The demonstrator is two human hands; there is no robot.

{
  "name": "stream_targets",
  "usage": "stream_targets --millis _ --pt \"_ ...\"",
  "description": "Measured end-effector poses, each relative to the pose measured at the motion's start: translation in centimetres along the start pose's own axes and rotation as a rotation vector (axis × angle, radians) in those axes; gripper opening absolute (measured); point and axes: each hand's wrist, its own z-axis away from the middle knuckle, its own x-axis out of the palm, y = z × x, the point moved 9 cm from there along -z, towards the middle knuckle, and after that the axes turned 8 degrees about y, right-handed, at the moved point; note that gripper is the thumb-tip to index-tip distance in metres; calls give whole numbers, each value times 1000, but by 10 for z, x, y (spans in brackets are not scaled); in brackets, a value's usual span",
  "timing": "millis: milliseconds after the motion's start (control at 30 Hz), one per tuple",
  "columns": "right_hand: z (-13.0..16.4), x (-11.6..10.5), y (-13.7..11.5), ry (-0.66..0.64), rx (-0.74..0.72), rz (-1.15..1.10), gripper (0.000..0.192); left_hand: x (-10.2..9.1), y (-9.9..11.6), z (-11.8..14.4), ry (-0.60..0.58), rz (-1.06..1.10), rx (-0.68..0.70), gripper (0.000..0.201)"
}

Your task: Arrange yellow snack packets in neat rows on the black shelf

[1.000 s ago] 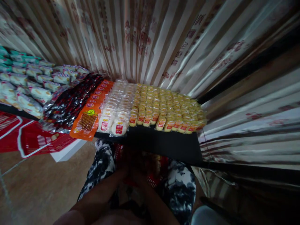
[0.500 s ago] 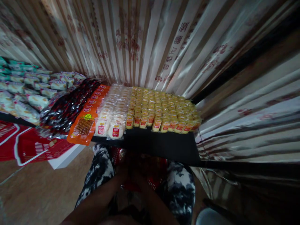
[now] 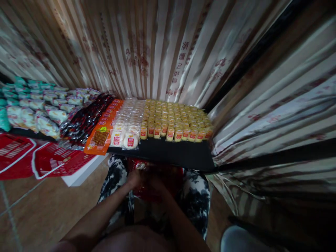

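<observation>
Both bare hands are down in the dim space between the knees, just below the near edge of the black table (image 3: 170, 154). The left hand (image 3: 134, 177) and the right hand (image 3: 156, 183) are close together at a red basket (image 3: 143, 194), which sits between the legs in patterned trousers (image 3: 196, 187). It is too dark there to tell whether either grip is clenched, loose or wrapped around something. A small shiny patch shows in the basket by the left hand, but what it is cannot be made out.

The basket looks like thin plastic, so it should be light and fairly stiff, bending a little at the walls; the rim on two opposite sides would be the surest place to take hold.

On the table, yellow packets (image 3: 173, 120) stand in tight rows beside round white crackers (image 3: 130, 140), an orange bag (image 3: 101, 135) and a heap of dark red packets (image 3: 86, 120). The film on the small packets would probably be slippery and the food inside brittle, so a gentle pinch at the wrapper's end seems kinder than a squeeze across the middle
</observation>
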Motion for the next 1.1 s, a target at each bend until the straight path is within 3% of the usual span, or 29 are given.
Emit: stream_targets --millis 100,233,467,667,800,900,1100 --pt "5 -12 -15 -5 16 -151 43 -27 -3 4 73 144 -59 30" --pt "14 -32 -35 44 42 -466 40 -47 -2 12 120 383 -115 28" --pt "22 -54 -45 66 81 -711 41 -48 17 28 89 753 -120 30" --pt "21 -76 -52 144 70 -741 43 -57 41 42 94 1176 60 34" --pt "17 -80 -56 140 59 -699 39 -80 49 40 263 1122 103 36" --pt "11 -93 -62 186 -18 -484 30 -110 65 35 395 916 217 26" --pt "-3 -153 -86 545 -240 80 29 -158 123 30 570 348 504 31"
